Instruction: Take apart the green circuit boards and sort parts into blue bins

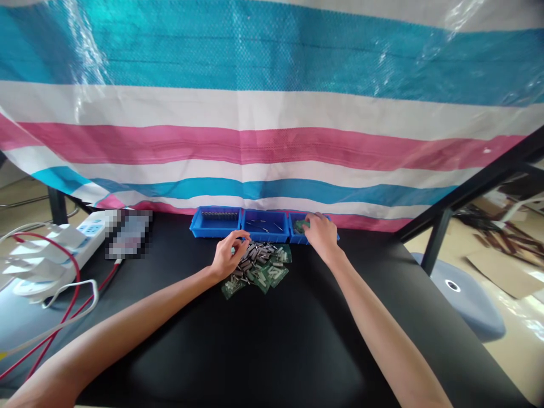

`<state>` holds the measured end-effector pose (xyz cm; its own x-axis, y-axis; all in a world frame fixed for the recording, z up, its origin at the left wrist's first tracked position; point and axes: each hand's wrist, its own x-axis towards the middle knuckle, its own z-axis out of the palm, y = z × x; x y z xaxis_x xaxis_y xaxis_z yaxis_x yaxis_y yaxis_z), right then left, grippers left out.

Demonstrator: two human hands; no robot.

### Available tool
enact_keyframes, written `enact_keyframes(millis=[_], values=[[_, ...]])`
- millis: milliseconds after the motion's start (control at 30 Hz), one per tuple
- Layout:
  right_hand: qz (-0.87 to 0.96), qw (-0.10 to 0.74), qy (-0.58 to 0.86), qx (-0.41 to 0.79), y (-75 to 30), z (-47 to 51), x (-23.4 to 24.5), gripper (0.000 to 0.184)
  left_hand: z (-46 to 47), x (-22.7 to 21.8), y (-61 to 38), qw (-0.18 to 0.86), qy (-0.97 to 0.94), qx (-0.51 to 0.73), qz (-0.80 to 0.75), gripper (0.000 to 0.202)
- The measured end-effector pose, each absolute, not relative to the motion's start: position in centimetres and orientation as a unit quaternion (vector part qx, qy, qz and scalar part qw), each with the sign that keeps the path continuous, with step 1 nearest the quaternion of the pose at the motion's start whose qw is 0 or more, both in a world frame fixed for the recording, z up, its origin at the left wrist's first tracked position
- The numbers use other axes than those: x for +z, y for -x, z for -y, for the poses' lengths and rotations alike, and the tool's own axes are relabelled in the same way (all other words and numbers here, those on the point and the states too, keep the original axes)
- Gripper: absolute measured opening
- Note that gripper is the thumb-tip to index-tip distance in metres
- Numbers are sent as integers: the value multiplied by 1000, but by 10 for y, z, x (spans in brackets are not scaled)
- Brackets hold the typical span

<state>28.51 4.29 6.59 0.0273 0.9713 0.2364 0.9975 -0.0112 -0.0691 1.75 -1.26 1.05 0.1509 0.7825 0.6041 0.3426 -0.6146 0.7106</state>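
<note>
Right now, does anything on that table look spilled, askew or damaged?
Small grey parts and green packets lie in a loose heap on the black table, outside the blue bins; that looks untidy, though perhaps deliberate. To the left, a red cable and a white cable cross loosely by the power strip. No damage shows.

Head view, forward and down over table (pixel 255 345)
</note>
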Motion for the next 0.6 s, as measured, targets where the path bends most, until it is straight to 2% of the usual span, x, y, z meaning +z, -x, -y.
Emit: enact_keyframes(millis=[100,167,267,367,600], values=[[720,177,670,-43,-271,-32,78,14,12,9,-17,215,-721,531,-389,16],[782,175,596,48,-259,-22,85,12,12,8,-17,219,-718,534,-390,17],[838,102,508,169,-241,-8,87,12,12,8,-17,217,-716,534,-395,17],[855,43,493,154,-228,2,79,17,13,8,-16,207,-715,533,-402,17],[862,-76,492,95,-219,8,73,12,12,5,-15,172,-712,542,-412,15]])
